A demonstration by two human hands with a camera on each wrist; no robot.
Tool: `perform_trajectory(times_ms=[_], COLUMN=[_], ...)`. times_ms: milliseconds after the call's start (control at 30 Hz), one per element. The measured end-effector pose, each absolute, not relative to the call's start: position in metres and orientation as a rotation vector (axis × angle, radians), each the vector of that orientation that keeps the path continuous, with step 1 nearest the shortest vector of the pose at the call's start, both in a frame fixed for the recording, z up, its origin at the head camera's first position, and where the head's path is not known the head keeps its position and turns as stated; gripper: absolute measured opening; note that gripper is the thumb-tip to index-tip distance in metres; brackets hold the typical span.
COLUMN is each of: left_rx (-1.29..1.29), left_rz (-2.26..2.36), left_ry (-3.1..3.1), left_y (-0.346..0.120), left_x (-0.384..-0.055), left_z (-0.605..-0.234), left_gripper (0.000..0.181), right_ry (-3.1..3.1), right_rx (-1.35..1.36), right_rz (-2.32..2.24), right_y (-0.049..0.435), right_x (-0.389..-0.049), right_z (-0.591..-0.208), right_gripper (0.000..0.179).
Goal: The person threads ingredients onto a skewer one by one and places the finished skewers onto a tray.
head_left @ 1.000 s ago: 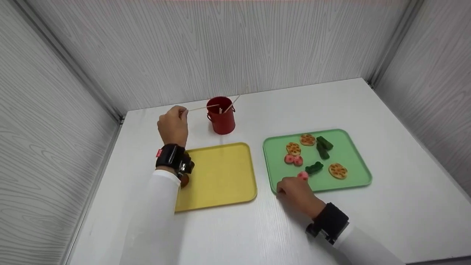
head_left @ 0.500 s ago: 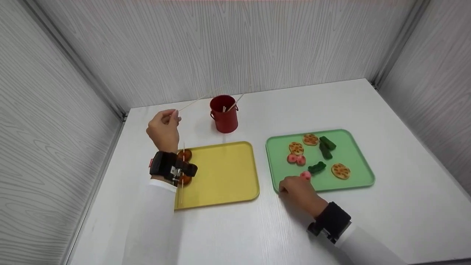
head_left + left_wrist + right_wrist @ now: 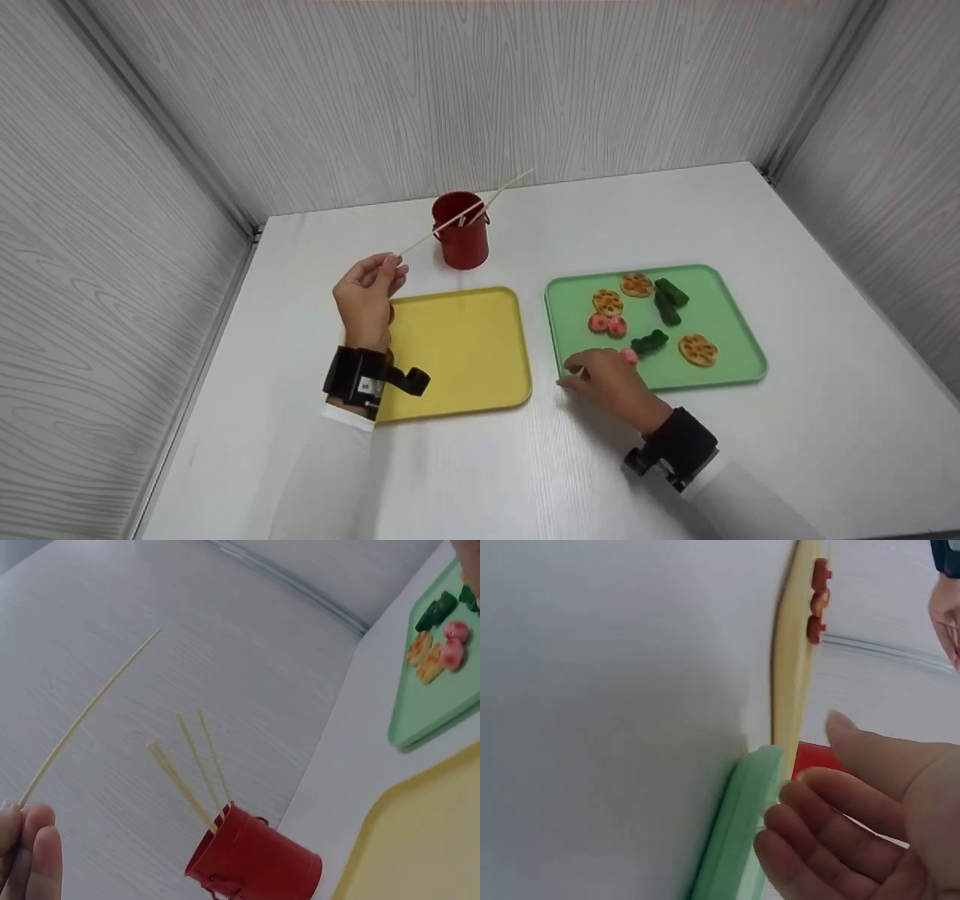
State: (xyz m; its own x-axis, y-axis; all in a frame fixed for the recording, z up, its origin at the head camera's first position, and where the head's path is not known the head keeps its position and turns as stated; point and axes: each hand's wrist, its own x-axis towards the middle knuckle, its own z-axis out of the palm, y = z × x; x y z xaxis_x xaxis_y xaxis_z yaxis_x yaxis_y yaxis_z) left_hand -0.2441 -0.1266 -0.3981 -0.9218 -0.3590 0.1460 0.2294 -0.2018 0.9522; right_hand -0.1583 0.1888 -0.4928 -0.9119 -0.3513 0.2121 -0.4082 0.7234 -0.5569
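My left hand (image 3: pixel 366 300) pinches a thin wooden skewer (image 3: pixel 82 716) between thumb and fingers, its far end rising across the mouth of a red bucket (image 3: pixel 466 246). More skewers (image 3: pixel 196 754) lean in that bucket. My right hand (image 3: pixel 609 379) is at the near left corner of the green tray (image 3: pixel 566 315), fingers loosely bent and thumb apart, holding nothing. On this tray lie lotus root slices (image 3: pixel 698 350), pink round pieces (image 3: pixel 616 326) and dark green pieces (image 3: pixel 667 301). Reddish-brown pieces (image 3: pixel 819 604) on the yellow tray (image 3: pixel 450 352) are mostly hidden behind my left arm in the head view.
Both trays stand side by side on a white table (image 3: pixel 465 465), with the bucket behind the yellow one. Pale wood-grain panels (image 3: pixel 480 97) enclose the table at the back and sides.
The left hand, holding the skewer, first drew back left of the bucket, then came right and nearer, over the yellow tray's back edge. The right hand's thumb and fingers have spread apart.
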Motion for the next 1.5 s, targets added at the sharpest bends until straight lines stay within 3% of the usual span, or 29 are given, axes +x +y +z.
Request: perform_trajectory(times_ms=[133,433,733,1267,1500], left_rx=[0.128,0.096,0.028,0.013,-0.064], left_rz=[-2.267,-2.34,-2.403,-2.489,-2.505], left_ry=[-1.657,-1.693,-1.746,-1.821,-1.899], left_y=[-0.115,-0.092,-0.073,-0.061,-0.06], left_x=[-0.233,-0.212,-0.193,-0.171,-0.166], left_z=[-0.402,-0.412,-0.434,-0.458,-0.463], left_gripper=[0.019,0.016,0.014,0.011,0.015], right_ry=[-2.681,-2.44,-2.4,-2.117,-1.922], right_rx=[0.558,0.478,0.361,0.271,0.157], right_rz=[1.173,1.352,1.546,2.003,2.365], right_y=[0.186,0.181,0.182,0.185,0.188], right_x=[-0.162,-0.17,-0.168,-0.173,-0.175], right_z=[-0.479,-0.457,-0.452,-0.445,-0.442], right_gripper=[0.028,0.029,0.033,0.024,0.034])
